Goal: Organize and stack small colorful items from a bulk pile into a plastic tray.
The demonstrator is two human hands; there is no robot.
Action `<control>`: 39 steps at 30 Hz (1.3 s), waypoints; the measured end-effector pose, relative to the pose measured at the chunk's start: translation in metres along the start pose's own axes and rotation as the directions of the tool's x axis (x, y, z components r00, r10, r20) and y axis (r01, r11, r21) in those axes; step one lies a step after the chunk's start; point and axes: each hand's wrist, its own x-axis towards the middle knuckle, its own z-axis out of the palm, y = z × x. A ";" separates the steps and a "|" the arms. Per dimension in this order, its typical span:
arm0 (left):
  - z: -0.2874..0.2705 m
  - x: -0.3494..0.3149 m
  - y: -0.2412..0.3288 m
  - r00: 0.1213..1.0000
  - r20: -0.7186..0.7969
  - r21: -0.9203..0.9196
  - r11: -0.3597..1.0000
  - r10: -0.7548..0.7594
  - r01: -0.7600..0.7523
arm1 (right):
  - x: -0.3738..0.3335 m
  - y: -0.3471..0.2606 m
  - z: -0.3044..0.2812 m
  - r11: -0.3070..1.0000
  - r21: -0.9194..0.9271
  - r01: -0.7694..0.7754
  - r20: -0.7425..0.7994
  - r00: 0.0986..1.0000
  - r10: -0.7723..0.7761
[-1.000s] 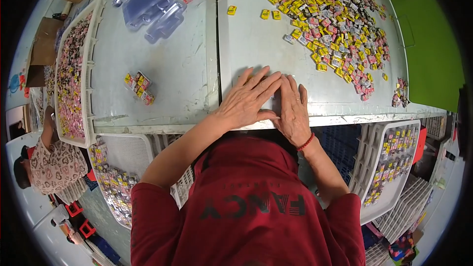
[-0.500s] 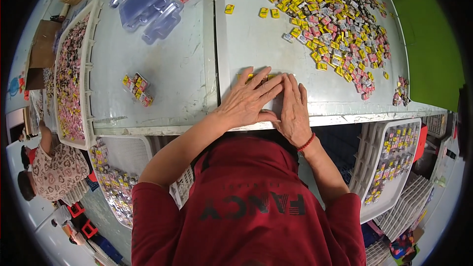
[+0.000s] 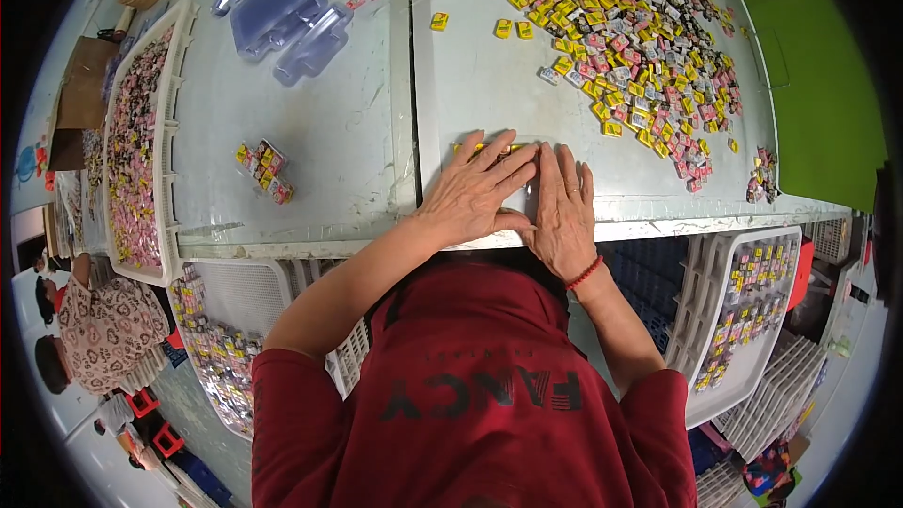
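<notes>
My left hand (image 3: 478, 186) lies palm down near the table's front edge, fingers stretched and slightly spread. Beneath its fingertips, a row of small yellow-and-dark packs (image 3: 495, 148) shows in part; the rest is covered. My right hand (image 3: 562, 218), a red bracelet at its wrist, rests flat beside it with straight fingers, the two thumbs close together. Whether a clear tray lies under my palms, I cannot tell. Left of the table seam sits a clear-wrapped bundle of packs (image 3: 265, 169). A large heap of loose yellow, pink, white and dark packs (image 3: 649, 66) spreads at the far right.
Clear plastic trays (image 3: 282, 23) are piled at the far left of the table (image 3: 320, 150). A white basket (image 3: 167, 160) full of packs stands at the left edge. Stacked white trays (image 3: 729, 320) are below right, a green panel (image 3: 823, 85) beyond. Another person (image 3: 108, 334) is at lower left.
My right hand has shifted slightly right and its fingers have drawn away from my left hand's fingertips. My left hand has hardly moved. The person at lower left has moved a little.
</notes>
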 end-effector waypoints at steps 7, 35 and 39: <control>-0.006 0.005 -0.001 0.999 0.042 0.010 1.000 -0.020 0.020 | 0.002 0.009 0.001 0.993 0.104 0.059 -0.081 0.995 -0.051; -0.014 0.047 -0.055 0.867 0.252 -0.337 0.801 -0.430 0.495 | 0.008 0.018 0.005 0.966 0.092 0.243 -0.034 0.970 -0.241; -0.033 0.011 -0.057 0.831 0.162 -0.430 0.720 -0.531 0.544 | 0.017 0.009 0.003 0.942 0.163 0.292 -0.139 0.952 -0.271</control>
